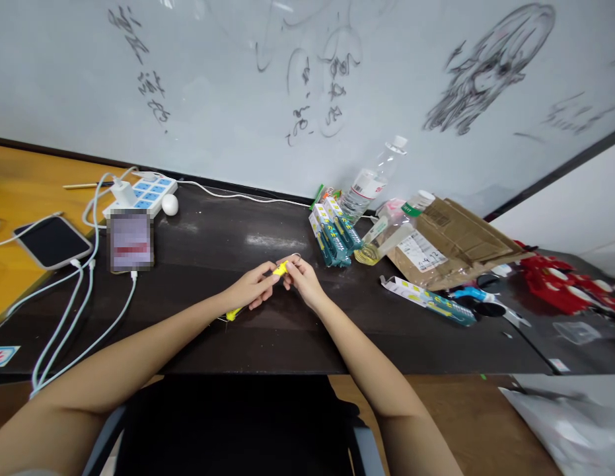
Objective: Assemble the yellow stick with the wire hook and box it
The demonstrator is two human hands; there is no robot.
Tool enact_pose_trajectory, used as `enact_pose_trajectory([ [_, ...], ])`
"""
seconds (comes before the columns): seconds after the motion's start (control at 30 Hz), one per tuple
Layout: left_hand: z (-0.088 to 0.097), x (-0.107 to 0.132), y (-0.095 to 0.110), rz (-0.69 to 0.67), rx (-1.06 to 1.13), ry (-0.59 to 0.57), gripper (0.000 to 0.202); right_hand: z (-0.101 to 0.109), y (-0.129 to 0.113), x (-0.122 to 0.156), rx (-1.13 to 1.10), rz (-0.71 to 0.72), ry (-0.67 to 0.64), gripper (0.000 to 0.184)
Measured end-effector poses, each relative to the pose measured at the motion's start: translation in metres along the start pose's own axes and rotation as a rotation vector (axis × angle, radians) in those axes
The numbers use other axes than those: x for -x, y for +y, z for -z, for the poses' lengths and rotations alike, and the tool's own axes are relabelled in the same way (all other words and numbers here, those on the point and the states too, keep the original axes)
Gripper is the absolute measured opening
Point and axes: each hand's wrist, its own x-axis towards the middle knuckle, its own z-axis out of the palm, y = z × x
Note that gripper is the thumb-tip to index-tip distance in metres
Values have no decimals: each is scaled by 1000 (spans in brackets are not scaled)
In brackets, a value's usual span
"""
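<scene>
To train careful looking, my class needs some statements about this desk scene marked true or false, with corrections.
1. The left hand and right hand both touch a small yellow object. True.
2. The whiteboard is blank. False: it bears writing and a drawing.
3. The power strip is right of the cardboard package. False: it is to the left.
4. The desk beneath the hands is dark. True.

Clothing (228, 423): black, lower centre of frame
Forearms (153, 337): bare past the elbow
Left hand (248, 289), right hand (303, 281): bare, centre
</scene>
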Motion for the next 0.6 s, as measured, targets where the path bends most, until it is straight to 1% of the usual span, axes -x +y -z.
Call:
enact_pose_trajectory([
  [0.13, -1, 2, -1, -6, -31, -34, 33, 1, 2, -1, 13, -6, -62, 33],
  [0.2, -2, 2, 0, -25, -92, 10, 33, 2, 4, -1, 15, 5, -51, 33],
  [0.33, -4, 4, 5, -130, -360, 152, 29, 2, 9, -1, 38, 44, -22, 33],
  [0.4, -3, 5, 7, -173, -448, 181, 27, 3, 9, -1, 52, 49, -29, 32],
  [0.43, -3, 5, 8, -172, -448, 178, 28, 3, 7, -1, 62, 53, -38, 31],
  [0.5, -2, 5, 9, -116, -345, 118, 32, 4, 3, 1, 88, 65, -69, 30],
  [0.6, -2, 5, 9, 12, -41, -71, 37, 4, -6, 3, 99, 89, -128, 28],
])
